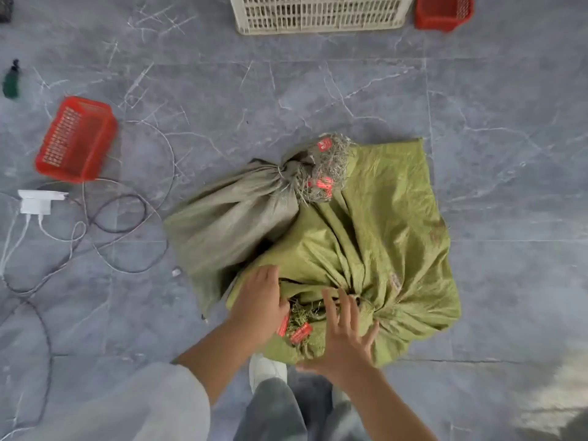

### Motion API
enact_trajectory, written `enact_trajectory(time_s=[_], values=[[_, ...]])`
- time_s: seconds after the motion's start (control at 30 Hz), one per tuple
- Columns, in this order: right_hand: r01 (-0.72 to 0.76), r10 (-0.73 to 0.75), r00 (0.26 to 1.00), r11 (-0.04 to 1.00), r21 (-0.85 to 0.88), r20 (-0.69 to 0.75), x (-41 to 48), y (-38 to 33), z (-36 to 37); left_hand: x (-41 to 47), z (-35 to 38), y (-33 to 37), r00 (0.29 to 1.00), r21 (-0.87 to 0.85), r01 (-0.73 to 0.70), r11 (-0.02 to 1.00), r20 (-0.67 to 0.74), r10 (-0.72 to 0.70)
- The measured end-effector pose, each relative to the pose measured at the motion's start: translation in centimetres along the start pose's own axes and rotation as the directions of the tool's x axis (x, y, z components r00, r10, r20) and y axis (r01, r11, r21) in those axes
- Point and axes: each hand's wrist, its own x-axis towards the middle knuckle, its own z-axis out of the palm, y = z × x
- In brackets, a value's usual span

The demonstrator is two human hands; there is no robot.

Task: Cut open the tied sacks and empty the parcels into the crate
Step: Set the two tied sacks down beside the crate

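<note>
Two tied woven sacks lie on the grey floor in front of me. The green sack [381,237] is nearest, its frayed neck with red tags pointing at me. The grey-olive sack [229,218] lies to its left, its tied neck and red tags pointing away. My left hand [259,297] rests on the green sack beside its neck, fingers curled into the fabric folds. My right hand [345,335] hovers over the neck knot with fingers spread and straight. The white slatted crate [318,14] stands at the far edge of the floor.
A red basket [74,138] sits on the floor at left, another red basket [444,11] beside the crate. A white power adapter [36,200] with tangled cables lies at left. A dark green bottle [11,81] stands far left. My shoe [265,369] is below the sack.
</note>
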Motion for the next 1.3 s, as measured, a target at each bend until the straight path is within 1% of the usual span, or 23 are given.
enact_trajectory(time_s=[0.1, 0.2, 0.27, 0.33, 0.43, 0.5, 0.53, 0.57, 0.6, 0.63, 0.67, 0.7, 0.73, 0.77, 0.8, 0.83, 0.9, 1.0, 1.07, 1.13, 1.17, 1.2, 1.3], values=[[-0.027, 0.024, 0.999, 0.991, -0.131, -0.023, 1.7, 0.6, 2.7, 3.5, -0.4, 0.0, 0.980, -0.025, 0.009, 1.000, -0.199, -0.013], [-0.038, 0.026, 0.997, 0.987, -0.156, -0.075, 2.6, 1.6, 3.3, 7.2, -2.7, 1.7, 0.915, -0.146, -0.018, 0.989, -0.401, -0.042], [-0.033, 0.001, 0.989, 0.977, -0.213, -0.150, 3.0, 2.0, 2.9, 9.7, -4.5, 2.6, 0.875, -0.231, -0.046, 0.972, -0.479, -0.073], [-0.022, -0.020, 0.986, 0.969, -0.245, -0.166, 3.6, 2.6, 2.9, 12.5, -6.3, 3.0, 0.857, -0.275, -0.085, 0.958, -0.511, -0.071], [0.014, -0.060, 0.980, 0.970, -0.242, -0.187, 3.9, 3.0, 2.3, 15.7, -7.8, 4.1, 0.866, -0.342, -0.127, 0.931, -0.496, -0.064], [0.037, -0.079, 0.978, 0.977, -0.209, -0.195, 3.8, 3.2, 1.9, 16.5, -8.4, 5.1, 0.905, -0.344, -0.132, 0.930, -0.424, -0.028], [0.036, -0.065, 0.978, 0.988, -0.147, -0.197, 3.5, 3.3, 1.7, 16.5, -8.5, 5.4, 0.937, -0.316, -0.106, 0.943, -0.349, -0.012], [0.024, -0.033, 0.975, 0.999, -0.042, -0.220, 3.1, 3.4, 1.3, 16.1, -8.6, 5.6, 0.962, -0.246, -0.064, 0.967, -0.274, -0.006], [0.001, 0.028, 0.965, 0.994, 0.111, -0.260, 2.8, 3.9, 0.9, 15.6, -8.7, 5.3, 0.974, -0.159, -0.011, 0.987, -0.225, -0.026], [-0.046, 0.133, 0.955, 0.949, 0.310, -0.265, 2.2, 4.3, 0.2, 15.0, -9.0, 4.8, 0.974, -0.102, 0.049, 0.994, -0.214, -0.070], [-0.082, 0.242, 0.940, 0.843, 0.532, -0.239, 1.4, 4.9, -0.8, 14.5, -9.2, 4.2, 0.965, -0.110, 0.114, 0.987, -0.224, -0.136], [-0.101, 0.334, 0.925, 0.676, 0.730, -0.182, 0.6, 5.6, -2.0, 13.8, -9.5, 3.4, 0.952, -0.180, 0.169, 0.969, -0.226, -0.208], [-0.087, 0.396, 0.908, 0.494, 0.865, -0.135, -0.2, 6.4, -3.0, 12.7, -10.1, 2.8, 0.936, -0.258, 0.216, 0.942, -0.218, -0.275], [-0.065, 0.436, 0.895, 0.323, 0.944, -0.088, -1.2, 7.1, -4.2, 11.5, -10.7, 2.4, 0.920, -0.329, 0.257, 0.909, -0.204, -0.334], [-0.036, 0.472, 0.880, 0.193, 0.981, -0.060, -2.2, 7.5, -5.3, 10.0, -11.5, 2.1, 0.909, -0.399, 0.281, 0.873, -0.183, -0.376], [-0.018, 0.507, 0.860, 0.119, 0.993, -0.046, -3.1, 7.5, -6.3, 8.4, -12.1, 1.9, 0.899, -0.470, 0.292, 0.833, -0.161, -0.407], [0.009, 0.543, 0.838, 0.075, 0.997, -0.049, -5.0, 6.5, -8.6, 5.0, -13.7, 2.4, 0.888, -0.574, 0.307, 0.759, -0.113, -0.445], [0.023, 0.507, 0.859, 0.097, 0.995, -0.069, -8.2, 3.6, -13.2, -0.2, -16.3, 3.3, 0.849, -0.618, 0.399, 0.677, -0.030, -0.527], [0.044, 0.493, 0.865, 0.113, 0.993, -0.095, -10.5, 1.5, -17.2, -3.2, -18.8, 3.8, 0.814, -0.725, 0.404, 0.558, 0.007, -0.581], [0.057, 0.490, 0.865, 0.121, 0.991, -0.110, -12.9, -0.3, -21.5, -6.0, -22.5, 5.1, 0.785, -0.834, 0.361, 0.418, 0.029, -0.619], [0.058, 0.498, 0.859, 0.125, 0.990, -0.114, -14.2, -1.1, -23.2, -7.4, -24.7, 6.0, 0.787, -0.868, 0.329, 0.372, 0.034, -0.616], [0.069, 0.504, 0.855, 0.133, 0.989, -0.127, -15.8, -1.9, -25.0, -8.6, -26.9, 7.0, 0.805, -0.892, 0.284, 0.350, 0.023, -0.593], [0.122, 0.510, 0.839, 0.167, 0.978, -0.192, -20.8, -4.3, -29.9, -12.5, -33.2, 10.2, 0.865, -0.910, 0.161, 0.382, -0.056, -0.499]])
